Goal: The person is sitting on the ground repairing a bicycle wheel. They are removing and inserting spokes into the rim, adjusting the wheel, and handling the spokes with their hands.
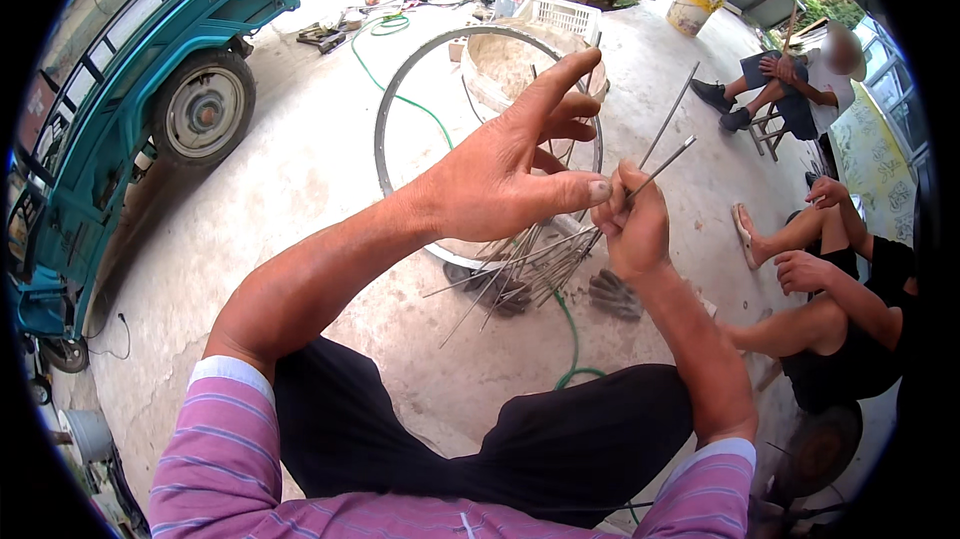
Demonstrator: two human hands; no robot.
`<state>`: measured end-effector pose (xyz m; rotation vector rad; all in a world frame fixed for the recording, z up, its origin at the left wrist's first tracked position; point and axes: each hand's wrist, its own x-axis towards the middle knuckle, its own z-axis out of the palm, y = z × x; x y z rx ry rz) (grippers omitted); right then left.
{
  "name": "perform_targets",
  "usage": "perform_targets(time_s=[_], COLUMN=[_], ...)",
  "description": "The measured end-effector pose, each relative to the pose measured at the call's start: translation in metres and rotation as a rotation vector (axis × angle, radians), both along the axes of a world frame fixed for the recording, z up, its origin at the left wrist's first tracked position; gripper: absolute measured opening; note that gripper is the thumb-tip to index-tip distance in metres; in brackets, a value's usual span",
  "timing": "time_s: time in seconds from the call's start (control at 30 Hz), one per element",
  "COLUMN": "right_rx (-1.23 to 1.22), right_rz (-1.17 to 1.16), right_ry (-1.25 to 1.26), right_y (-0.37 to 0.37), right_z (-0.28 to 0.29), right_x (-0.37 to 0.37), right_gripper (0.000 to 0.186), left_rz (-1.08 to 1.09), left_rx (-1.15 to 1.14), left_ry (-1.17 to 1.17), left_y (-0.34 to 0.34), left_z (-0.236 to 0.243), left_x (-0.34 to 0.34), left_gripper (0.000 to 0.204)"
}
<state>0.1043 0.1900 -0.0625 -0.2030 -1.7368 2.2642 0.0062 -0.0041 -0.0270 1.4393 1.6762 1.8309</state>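
Observation:
Over the middle of the floor my left hand (505,174) is open, palm down with its fingers spread. Its thumb reaches my right hand (637,224), which is closed in a pinch around thin metal rods (670,161); their ends stick out up and to the right. Below both hands lies a loose bundle of similar thin rods (545,267), partly hidden by my left hand. A large thin hoop like a wheel rim (381,134) stands beyond, behind my left hand and forearm. Dark work gloves (613,296) lie beside the rods on the floor.
A teal cargo tricycle (120,109) stands at the left. A round tan container (490,64), a white crate (560,13) and a bucket (692,7) are at the back. A green hose (572,334) crosses the concrete floor. Seated people (840,289) are along the right.

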Motion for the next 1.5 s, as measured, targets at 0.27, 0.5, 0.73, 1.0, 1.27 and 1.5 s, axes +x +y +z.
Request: perform_targets(time_s=[0.27, 0.5, 0.73, 1.0, 1.27, 1.5], right_rx=[0.004, -0.051, 0.019, 0.055, -0.031, -0.030], right_rz=[-0.035, 0.004, -0.014, 0.136, 0.140, 0.190], right_ry=[-0.063, 0.006, -0.039, -0.027, -0.052, -0.016], right_y=[-0.002, 0.017, 0.015, 0.009, -0.004, -0.009], right_z=[-0.003, -0.009, -0.012, -0.026, -0.016, -0.015], right_x=[0.003, 0.005, 0.005, 0.008, 0.008, 0.010], right_gripper=[0.044, 0.045, 0.045, 0.045, 0.048, 0.049], left_rz=[-0.253, -0.410, -0.427, -0.355, -0.158, -0.165], left_rx=[-0.201, -0.747, -0.731, -0.063, -0.079, -0.054], left_ry=[0.091, 0.230, 0.018, -0.600, -0.304, -0.281], left_y=[-0.030, -0.027, -0.026, -0.004, 0.025, 0.021], left_z=[0.014, -0.039, -0.069, -0.031, -0.037, -0.038], left_x=[-0.004, 0.027, 0.041, 0.005, -0.005, -0.011], left_gripper=[0.025, 0.036, 0.030, 0.093, 0.094, 0.044])
